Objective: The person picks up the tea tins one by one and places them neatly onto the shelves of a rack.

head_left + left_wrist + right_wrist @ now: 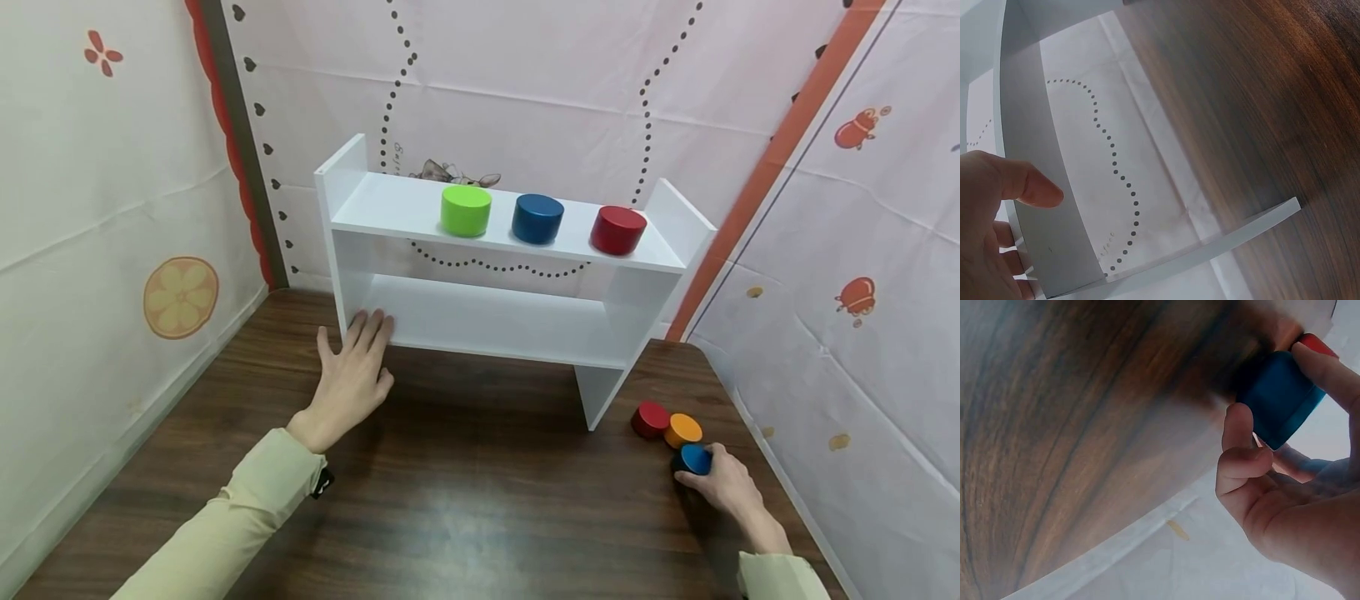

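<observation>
At the lower board's left front corner of a white two-tier shelf (487, 321), my left hand (348, 383) rests with its fingers straight on the board. Its thumb (1041, 190) stands apart below the board's front edge; whether it touches the underside cannot be told. At the right, my right hand (731, 483) pinches a blue round block (696, 459) between thumb and fingers, low at the table. Close behind that block are an orange round block (683, 430) and a small red one (650, 419). The right wrist view shows the blue block (1282, 397) between the fingertips.
On the upper board stand a green round block (466, 211), a dark blue one (537, 219) and a dark red one (618, 230). The shelf's side panels rise past both boards. Brown wooden table (480, 500) lies in front, with printed cloth walls (862, 208) around it.
</observation>
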`<state>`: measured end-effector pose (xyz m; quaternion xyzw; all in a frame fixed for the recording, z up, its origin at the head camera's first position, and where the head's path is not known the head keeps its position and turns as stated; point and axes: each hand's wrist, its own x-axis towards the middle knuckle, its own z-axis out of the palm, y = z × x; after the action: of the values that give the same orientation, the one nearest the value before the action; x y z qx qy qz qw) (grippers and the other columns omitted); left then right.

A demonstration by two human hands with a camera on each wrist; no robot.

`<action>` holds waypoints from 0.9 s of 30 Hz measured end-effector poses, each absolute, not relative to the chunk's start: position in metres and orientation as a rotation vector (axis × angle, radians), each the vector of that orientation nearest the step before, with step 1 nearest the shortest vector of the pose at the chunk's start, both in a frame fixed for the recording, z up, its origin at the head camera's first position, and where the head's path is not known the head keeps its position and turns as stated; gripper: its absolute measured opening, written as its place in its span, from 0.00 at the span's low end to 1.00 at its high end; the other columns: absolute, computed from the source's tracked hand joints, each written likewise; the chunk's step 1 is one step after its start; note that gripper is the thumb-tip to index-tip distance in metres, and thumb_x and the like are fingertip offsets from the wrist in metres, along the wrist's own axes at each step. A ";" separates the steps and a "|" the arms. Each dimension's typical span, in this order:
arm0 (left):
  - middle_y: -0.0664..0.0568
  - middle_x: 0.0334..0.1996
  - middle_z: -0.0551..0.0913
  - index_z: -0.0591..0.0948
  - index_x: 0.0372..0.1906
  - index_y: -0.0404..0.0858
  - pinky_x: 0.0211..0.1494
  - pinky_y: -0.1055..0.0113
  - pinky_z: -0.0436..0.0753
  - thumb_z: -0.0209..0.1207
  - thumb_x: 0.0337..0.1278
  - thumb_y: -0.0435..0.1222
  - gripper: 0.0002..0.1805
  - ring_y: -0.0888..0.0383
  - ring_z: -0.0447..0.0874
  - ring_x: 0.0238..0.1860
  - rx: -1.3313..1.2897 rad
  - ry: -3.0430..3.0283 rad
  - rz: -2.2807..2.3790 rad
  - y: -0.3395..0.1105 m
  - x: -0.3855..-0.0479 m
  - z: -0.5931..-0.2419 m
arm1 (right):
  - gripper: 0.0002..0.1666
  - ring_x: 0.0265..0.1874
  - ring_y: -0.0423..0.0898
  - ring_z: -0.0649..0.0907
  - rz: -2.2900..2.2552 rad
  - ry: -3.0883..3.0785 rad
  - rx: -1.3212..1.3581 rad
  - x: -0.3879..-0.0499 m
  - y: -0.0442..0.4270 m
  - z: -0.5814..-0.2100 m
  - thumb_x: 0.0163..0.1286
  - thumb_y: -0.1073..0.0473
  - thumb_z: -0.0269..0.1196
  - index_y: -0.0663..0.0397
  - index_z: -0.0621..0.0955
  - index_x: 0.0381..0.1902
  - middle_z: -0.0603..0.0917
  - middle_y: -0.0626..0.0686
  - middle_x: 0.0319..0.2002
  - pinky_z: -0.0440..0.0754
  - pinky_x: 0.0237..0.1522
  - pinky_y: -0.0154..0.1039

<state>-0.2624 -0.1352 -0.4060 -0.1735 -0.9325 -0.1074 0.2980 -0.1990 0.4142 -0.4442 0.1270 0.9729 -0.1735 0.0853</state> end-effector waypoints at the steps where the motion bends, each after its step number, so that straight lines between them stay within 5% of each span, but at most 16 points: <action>1: 0.39 0.71 0.64 0.64 0.71 0.35 0.63 0.23 0.47 0.59 0.50 0.34 0.38 0.40 0.58 0.73 -0.460 -2.479 -0.286 -0.135 -0.262 -0.406 | 0.55 0.51 0.72 0.73 -0.518 2.912 0.361 -0.198 0.413 -0.443 0.57 0.39 0.67 0.81 0.59 0.61 0.67 0.82 0.56 0.72 0.53 0.67; 27: 0.39 0.72 0.63 0.63 0.71 0.36 0.63 0.23 0.45 0.58 0.51 0.34 0.38 0.40 0.57 0.73 -0.451 -2.500 -0.309 -0.135 -0.264 -0.407 | 0.44 0.47 0.64 0.80 -0.677 3.174 -0.039 -0.192 0.348 -0.399 0.58 0.44 0.69 0.71 0.68 0.60 0.77 0.73 0.53 0.81 0.44 0.59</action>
<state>-0.2639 -0.1349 -0.4072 -0.1687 -0.9357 -0.1158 0.2874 -0.1919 0.3484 -0.3992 -0.0121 0.9766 -0.2083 -0.0519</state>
